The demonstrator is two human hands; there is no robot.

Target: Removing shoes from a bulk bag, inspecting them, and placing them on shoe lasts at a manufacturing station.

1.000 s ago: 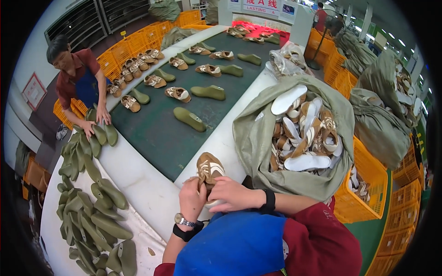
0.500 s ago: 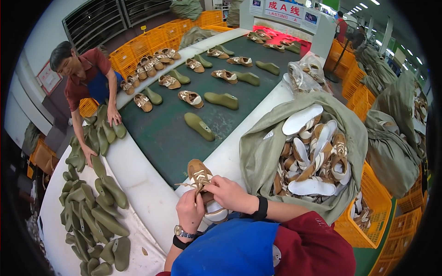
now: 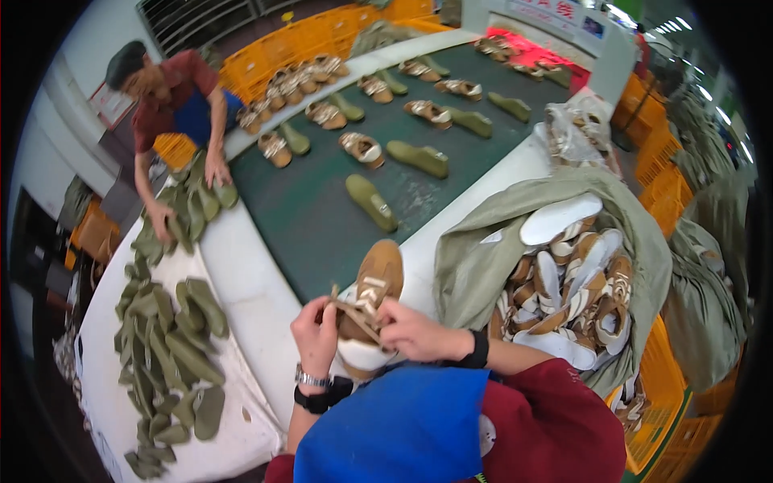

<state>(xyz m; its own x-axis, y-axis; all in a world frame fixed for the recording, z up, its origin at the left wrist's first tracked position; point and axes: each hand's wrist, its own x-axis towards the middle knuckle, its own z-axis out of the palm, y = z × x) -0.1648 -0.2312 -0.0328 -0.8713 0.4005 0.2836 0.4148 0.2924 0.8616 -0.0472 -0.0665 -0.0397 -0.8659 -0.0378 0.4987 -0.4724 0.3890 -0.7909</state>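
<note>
The soft brown shoe with a rounded toe and off-white trim (image 3: 371, 295) lies just below the centre of the frame, toe pointing toward the top edge, pale-lined heel toward the bottom, a brown strip slanting across its opening.

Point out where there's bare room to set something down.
Bare: the white worktop between the heaped olive lasts and the green belt; also the belt's near end, left of the nearest last. Crowded: the heap, the sack of shoes, around the handled shoe.
</note>
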